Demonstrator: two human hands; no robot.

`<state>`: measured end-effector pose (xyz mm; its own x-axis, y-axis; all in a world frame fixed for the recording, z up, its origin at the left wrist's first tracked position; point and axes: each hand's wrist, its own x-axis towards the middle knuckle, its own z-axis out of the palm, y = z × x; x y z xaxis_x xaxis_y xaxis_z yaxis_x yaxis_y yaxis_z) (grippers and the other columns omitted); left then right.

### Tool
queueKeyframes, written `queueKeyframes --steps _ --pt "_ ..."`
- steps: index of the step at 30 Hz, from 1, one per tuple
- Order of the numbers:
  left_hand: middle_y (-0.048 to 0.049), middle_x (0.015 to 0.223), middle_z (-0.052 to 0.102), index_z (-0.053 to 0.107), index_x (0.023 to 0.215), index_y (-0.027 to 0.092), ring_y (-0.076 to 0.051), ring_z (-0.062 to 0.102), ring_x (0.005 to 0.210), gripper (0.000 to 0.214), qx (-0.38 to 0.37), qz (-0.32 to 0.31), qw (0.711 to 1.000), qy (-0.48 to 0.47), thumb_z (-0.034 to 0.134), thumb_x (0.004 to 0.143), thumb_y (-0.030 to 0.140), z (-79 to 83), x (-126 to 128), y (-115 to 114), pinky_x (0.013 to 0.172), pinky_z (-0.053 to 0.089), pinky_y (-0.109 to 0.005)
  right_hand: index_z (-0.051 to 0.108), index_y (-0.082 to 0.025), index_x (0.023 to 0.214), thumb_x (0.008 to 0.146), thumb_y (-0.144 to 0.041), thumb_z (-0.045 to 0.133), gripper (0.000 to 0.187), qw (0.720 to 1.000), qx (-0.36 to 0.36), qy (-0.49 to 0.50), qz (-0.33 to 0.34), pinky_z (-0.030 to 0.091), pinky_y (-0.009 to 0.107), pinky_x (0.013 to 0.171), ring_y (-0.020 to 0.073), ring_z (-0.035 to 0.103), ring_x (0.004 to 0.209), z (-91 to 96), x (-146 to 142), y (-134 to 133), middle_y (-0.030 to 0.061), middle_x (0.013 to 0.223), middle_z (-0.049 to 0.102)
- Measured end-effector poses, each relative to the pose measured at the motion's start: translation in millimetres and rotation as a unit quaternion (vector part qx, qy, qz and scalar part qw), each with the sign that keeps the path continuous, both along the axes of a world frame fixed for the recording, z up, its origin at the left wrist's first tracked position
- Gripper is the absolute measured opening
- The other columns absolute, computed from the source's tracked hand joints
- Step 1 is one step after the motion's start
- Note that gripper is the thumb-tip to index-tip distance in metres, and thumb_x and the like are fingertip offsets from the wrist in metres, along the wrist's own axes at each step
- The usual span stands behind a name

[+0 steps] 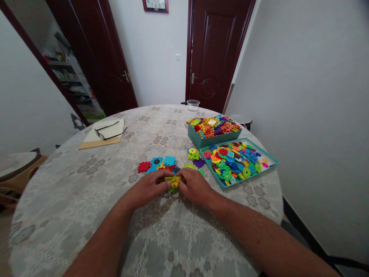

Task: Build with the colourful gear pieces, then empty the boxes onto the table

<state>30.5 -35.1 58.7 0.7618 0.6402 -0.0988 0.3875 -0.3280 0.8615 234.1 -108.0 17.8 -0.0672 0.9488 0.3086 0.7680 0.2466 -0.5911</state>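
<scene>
At a round table (72,200) draped in a lace cloth, a person's left hand (150,187) and right hand (196,187) meet at the middle. The fingers of both are curled tight on a small yellow-and-green cluster (173,182) of interlocking plastic discs, pinched between them close to the cloth. Loose discs (157,162) in red, blue and purple lie just beyond the knuckles. To the right, a teal box (207,141) is heaped with more pieces, and a shallow teal tray (263,151) beside it holds another layer. Farther off, spectacles (108,131) rest on a notebook (98,144), and a clear cup (193,104) stands near the far edge.
</scene>
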Motion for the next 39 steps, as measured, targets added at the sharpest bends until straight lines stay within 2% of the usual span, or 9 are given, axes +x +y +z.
queueKeyframes --steps 5,9,13,17,22,27,30,34,39 --pt "-0.0048 0.112 0.070 0.067 0.120 0.022 -0.020 0.066 0.095 0.040 -0.018 -0.011 0.999 -0.024 0.066 0.092 0.050 -0.7 -1 0 0.079 0.054 -0.029 0.071 -0.018 0.087 0.091 -0.013 0.061 0.012 1.000 0.004 -0.020 0.023 0.040 0.027 0.076 0.0172 0.060 0.082 1.1 -1 0 0.0032 0.085 0.068" --pt "-0.0017 0.093 0.064 0.066 0.100 0.020 -0.016 0.060 0.079 0.035 -0.023 0.003 0.999 -0.045 0.057 0.097 0.054 -5.1 2 1 0.068 0.052 -0.026 0.071 -0.019 0.082 0.094 -0.021 0.063 0.014 0.999 0.008 -0.020 0.043 0.041 0.028 0.075 0.0173 0.059 0.079 3.6 1 -2 0.0025 0.080 0.066" --pt "0.0004 0.082 0.061 0.064 0.086 0.019 -0.015 0.058 0.074 0.030 0.017 0.032 0.999 -0.041 0.057 0.096 0.047 -7.8 4 3 0.068 0.047 -0.026 0.073 -0.020 0.106 0.097 -0.029 0.062 0.017 0.996 0.060 -0.007 0.063 0.048 0.033 0.088 0.0211 0.064 0.094 5.5 9 1 0.0068 0.097 0.072" --pt "0.0017 0.077 0.060 0.063 0.089 0.020 -0.015 0.055 0.071 0.018 0.024 0.057 0.997 -0.042 0.060 0.091 0.038 -12.6 4 2 0.066 0.043 -0.027 0.068 -0.013 0.125 0.100 -0.022 0.052 0.031 0.985 0.133 -0.101 -0.031 0.039 0.045 0.115 0.0285 0.054 0.129 -0.5 23 11 0.0181 0.131 0.066" --pt "-0.0019 0.099 0.068 0.066 0.101 0.021 -0.019 0.062 0.089 0.018 0.058 0.055 0.996 -0.031 0.063 0.086 0.030 -18.8 4 1 0.078 0.047 -0.029 0.058 -0.008 0.142 0.097 -0.009 0.047 0.047 0.956 0.047 -0.252 -0.146 0.034 0.048 0.116 0.0331 0.046 0.136 -7.5 34 27 0.0241 0.146 0.056" --pt "-0.0013 0.097 0.068 0.067 0.098 0.021 -0.019 0.061 0.089 0.017 0.074 0.030 0.997 0.016 0.061 0.083 0.027 -11.1 -6 4 0.078 0.045 -0.029 0.068 -0.011 0.125 0.098 -0.008 0.045 0.036 0.936 -0.025 -0.314 -0.159 0.041 0.043 0.101 0.0327 0.055 0.115 -5.4 36 33 0.0207 0.121 0.067" --pt "0.0008 0.090 0.066 0.065 0.094 0.020 -0.018 0.059 0.084 0.016 0.078 0.039 0.996 0.020 0.061 0.079 0.025 -4.2 -16 8 0.073 0.042 -0.027 0.067 -0.013 0.128 0.099 -0.011 0.046 0.036 0.932 -0.036 -0.324 -0.156 0.039 0.042 0.102 0.0313 0.053 0.115 -3.5 35 31 0.0188 0.119 0.066" --pt "0.0017 0.083 0.065 0.063 0.089 0.020 -0.017 0.059 0.078 0.014 0.071 0.127 0.989 -0.003 0.063 0.076 0.026 -1.1 -29 17 0.068 0.042 -0.027 0.069 -0.012 0.120 0.100 -0.014 0.047 0.030 0.933 -0.065 -0.321 -0.146 0.037 0.039 0.104 0.0297 0.053 0.115 -3.6 37 28 0.0182 0.116 0.065" --pt "0.0022 0.076 0.065 0.060 0.089 0.020 -0.016 0.061 0.068 0.015 0.051 0.278 0.955 -0.090 0.064 0.077 0.028 -5.9 -34 28 0.065 0.046 -0.027 0.069 -0.011 0.114 0.097 -0.007 0.045 0.030 0.936 -0.083 -0.317 -0.128 0.039 0.036 0.099 0.0283 0.056 0.110 -6.4 42 28 0.0181 0.113 0.065"
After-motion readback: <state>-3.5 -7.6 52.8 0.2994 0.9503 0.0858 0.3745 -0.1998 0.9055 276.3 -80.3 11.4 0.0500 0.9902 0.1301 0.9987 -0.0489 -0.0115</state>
